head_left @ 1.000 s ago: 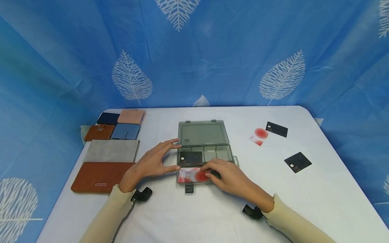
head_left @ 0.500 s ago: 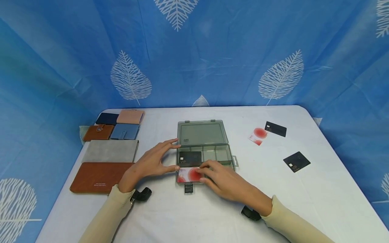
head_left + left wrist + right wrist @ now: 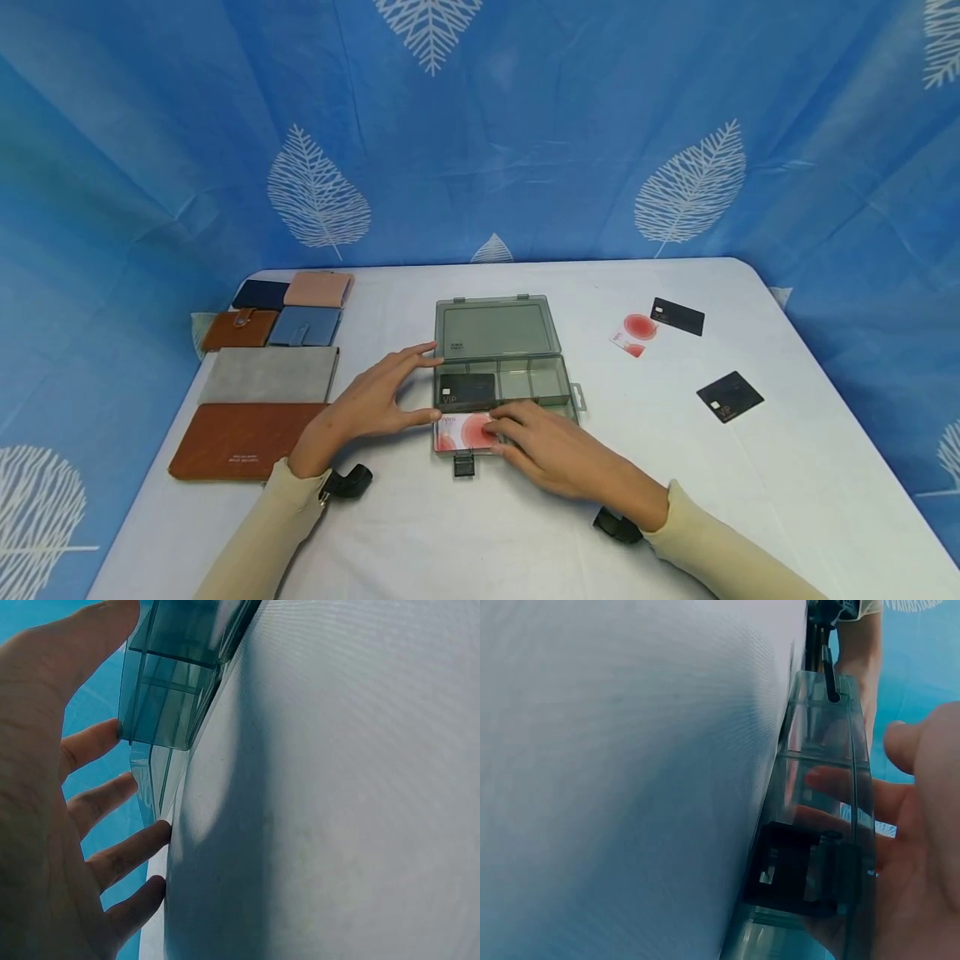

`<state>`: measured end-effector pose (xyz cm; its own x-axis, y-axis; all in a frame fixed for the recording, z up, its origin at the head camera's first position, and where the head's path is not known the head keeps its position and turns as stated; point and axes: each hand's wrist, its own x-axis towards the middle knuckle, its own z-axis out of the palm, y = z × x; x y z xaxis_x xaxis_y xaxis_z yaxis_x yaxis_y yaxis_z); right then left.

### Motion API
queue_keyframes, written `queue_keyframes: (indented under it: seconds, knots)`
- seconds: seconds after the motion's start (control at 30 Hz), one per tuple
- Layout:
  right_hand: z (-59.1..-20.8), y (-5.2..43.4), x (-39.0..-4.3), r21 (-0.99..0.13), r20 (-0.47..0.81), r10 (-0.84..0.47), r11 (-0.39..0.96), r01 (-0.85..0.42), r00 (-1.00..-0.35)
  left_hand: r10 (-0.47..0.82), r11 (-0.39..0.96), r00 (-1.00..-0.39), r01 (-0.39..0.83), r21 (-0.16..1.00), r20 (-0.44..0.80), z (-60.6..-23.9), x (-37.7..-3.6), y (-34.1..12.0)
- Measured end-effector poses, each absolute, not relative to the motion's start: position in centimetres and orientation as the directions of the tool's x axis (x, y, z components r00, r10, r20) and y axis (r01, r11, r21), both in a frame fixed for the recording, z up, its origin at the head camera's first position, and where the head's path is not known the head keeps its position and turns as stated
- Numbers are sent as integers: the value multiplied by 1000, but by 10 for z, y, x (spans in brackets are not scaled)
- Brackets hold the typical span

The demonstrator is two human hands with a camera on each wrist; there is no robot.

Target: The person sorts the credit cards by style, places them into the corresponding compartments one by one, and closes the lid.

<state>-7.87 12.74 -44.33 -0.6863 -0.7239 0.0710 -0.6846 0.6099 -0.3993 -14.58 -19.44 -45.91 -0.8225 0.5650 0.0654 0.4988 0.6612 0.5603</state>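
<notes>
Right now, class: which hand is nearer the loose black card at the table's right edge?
Right. The right hand lies at the box, nearer the black card; the left hand is beyond the box.

An open compartment box [image 3: 498,375] sits between the two hands, its lid [image 3: 497,327] lying flat on the table [image 3: 480,517] beyond them. The left hand [image 3: 367,404] rests against the box's left side; the right hand [image 3: 555,450] lies over its near part, fingertips on a card [image 3: 459,432] in the near compartment. Just beyond that card, another card [image 3: 467,390] lies in the next compartment. Left of the left hand is a group of wallets [image 3: 266,367]. Well right of the right hand, three loose cards [image 3: 678,342] lie on the table.
</notes>
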Motion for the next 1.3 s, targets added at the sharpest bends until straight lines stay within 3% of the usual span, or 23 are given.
queue_keyframes:
  seconds: [0.27,0.43,0.63,0.8,1.03,1.3]
  knots:
    - [-433,135,-84,-481,-24,-722,614,-626,-691,570,655,-818,509,559,76,-462,-147,-195]
    - [-411,150,-99,-542,-15,-724,585,-604,-689,572,654,-817,510,559,77,-461,-147,-197]
    - [-396,187,-143,-561,38,-639,623,-546,-768,566,654,-821,500,568,71,-461,-147,-198]
    - [-404,232,-180,-577,60,-547,663,-476,-835,569,652,-820,495,574,61,-463,-147,-197]
    - [-416,283,-198,-574,30,-425,734,-364,-905,563,662,-825,489,568,54,-463,-147,-196]
    - [-434,316,-208,-520,-32,-410,785,-335,-911,559,665,-826,493,561,63,-463,-146,-196]
